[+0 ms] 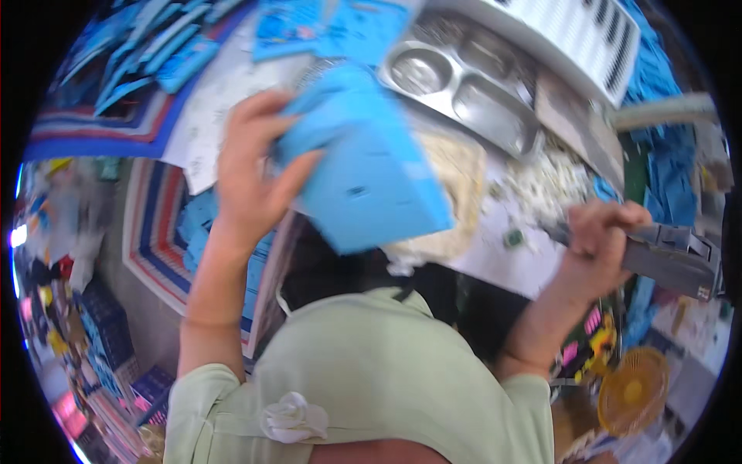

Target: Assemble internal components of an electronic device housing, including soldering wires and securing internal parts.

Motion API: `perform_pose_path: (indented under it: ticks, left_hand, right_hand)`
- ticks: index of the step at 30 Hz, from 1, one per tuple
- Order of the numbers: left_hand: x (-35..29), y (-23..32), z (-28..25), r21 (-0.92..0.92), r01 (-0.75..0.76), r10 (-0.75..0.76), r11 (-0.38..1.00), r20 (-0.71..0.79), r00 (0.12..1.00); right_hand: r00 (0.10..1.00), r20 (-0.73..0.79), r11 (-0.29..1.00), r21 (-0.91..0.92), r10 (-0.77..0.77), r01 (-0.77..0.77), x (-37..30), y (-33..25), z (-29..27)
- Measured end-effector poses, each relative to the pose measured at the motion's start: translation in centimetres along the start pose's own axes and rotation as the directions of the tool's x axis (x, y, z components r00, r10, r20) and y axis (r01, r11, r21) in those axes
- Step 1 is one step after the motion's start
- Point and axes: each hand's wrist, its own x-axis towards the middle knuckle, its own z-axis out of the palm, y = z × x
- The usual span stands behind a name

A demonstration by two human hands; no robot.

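Over the worktable, head view, blurred:
left hand (251, 166): raised, fingers and thumb pinching a blue card (363, 174) by its left edge.
blue card: tilted, held above the table, near the steel tray (456, 81).
right hand (599, 236): clenched round the handle of a grey tool (668, 255), possibly a stapler or glue gun; can't tell which.
grey tool: at the table's right edge, body pointing right.
steel tray: compartmented, behind the card, beside a white slatted crate (576, 35).
more blue cards (154, 54): stacked top left.
orange fan (632, 390): low right.
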Motion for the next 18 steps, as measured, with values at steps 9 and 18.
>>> perform_pose_path:
  ticks: [9,18]
  left_hand:
    - [-45.9,-14.7,-9.2,-0.594,0.803,-0.785,-0.036,-0.481,-0.391]
    - [-18.6,-13.8,-8.4,-0.138,0.765,-0.77,0.629,-0.242,0.59]
  right_hand:
    - [0.983,-0.139,0.975,-0.171,0.116,-0.14,7.2,3.6,-1.4]
    - [0.992,-0.104,0.972,-0.214,0.071,-0.092,8.4,3.6,-1.8]
